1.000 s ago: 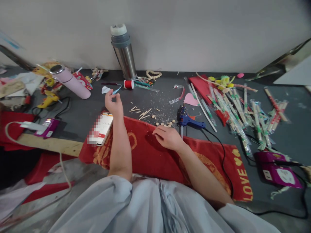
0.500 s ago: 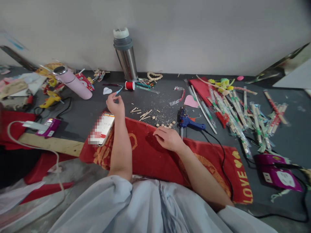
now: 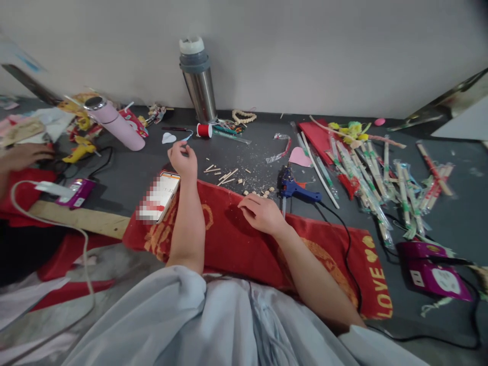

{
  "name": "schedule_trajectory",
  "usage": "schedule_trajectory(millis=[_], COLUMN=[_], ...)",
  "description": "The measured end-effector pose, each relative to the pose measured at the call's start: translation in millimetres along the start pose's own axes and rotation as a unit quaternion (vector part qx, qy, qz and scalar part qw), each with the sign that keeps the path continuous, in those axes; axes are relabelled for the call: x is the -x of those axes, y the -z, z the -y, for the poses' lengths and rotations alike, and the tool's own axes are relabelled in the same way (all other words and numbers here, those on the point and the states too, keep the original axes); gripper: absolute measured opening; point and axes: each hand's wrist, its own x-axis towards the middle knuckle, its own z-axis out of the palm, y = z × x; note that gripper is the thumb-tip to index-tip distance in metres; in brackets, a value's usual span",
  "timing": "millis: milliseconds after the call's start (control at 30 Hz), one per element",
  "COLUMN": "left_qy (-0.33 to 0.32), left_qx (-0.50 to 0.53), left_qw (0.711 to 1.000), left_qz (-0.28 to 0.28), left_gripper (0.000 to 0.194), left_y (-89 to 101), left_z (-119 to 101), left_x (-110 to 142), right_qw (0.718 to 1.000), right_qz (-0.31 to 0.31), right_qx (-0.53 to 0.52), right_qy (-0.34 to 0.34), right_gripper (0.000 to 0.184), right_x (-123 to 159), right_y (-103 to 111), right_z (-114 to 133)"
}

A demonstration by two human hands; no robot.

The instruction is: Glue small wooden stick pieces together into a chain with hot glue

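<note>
My left hand is raised over the table beside the phone, fingers curled in. A thin light-blue strip meets its fingertips; the exact grip is partly hidden. My right hand rests loosely bent on the folded red towel, a gap between thumb and fingers and nothing visible in it. Small wooden pieces lie just beyond its fingers, with short thin sticks farther left. Right of that hand stands a blue glue gun. A white paper heart lies behind my left hand.
A steel thermos, red thread spool and pink bottle are at the back. Wrapped sticks cover the right side, near a purple box with cables. Another person's hand is at far left, near a yellow glue gun.
The other person's hand has come into view at the far left. My two hands keep nearly the same places and poses; the view has shifted slightly.
</note>
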Motion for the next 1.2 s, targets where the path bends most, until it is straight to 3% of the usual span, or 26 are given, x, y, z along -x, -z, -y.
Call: schedule_trajectory(millis=[300, 533, 933, 1200], left_qy=[0.008, -0.022, -0.040, -0.033], left_qx=[-0.025, 0.024, 0.017, 0.023], left_qw=[1.000, 0.999, 0.997, 0.979], left_qz=[0.015, -0.004, 0.059, 0.197], left_gripper=[0.022, 0.023, 0.025, 0.022], left_y=[-1.7, -6.3, -10.1, 1.8], left_z=[0, 3, -6, -31], left_x=[-1, -2, -3, 1], right_qw=[1.000, 1.000, 0.994, 0.993], right_qz=[-0.018, -0.021, -0.014, -0.053], right_qx=[-0.009, 0.001, 0.084, 0.076], right_qy=[0.010, 0.020, 0.065, 0.068], right_gripper=[0.018, 0.019, 0.024, 0.026], right_x=[-2, -3, -8, -9], right_y=[-1, -3, -16, -21], right_z=[2, -1, -7, -8])
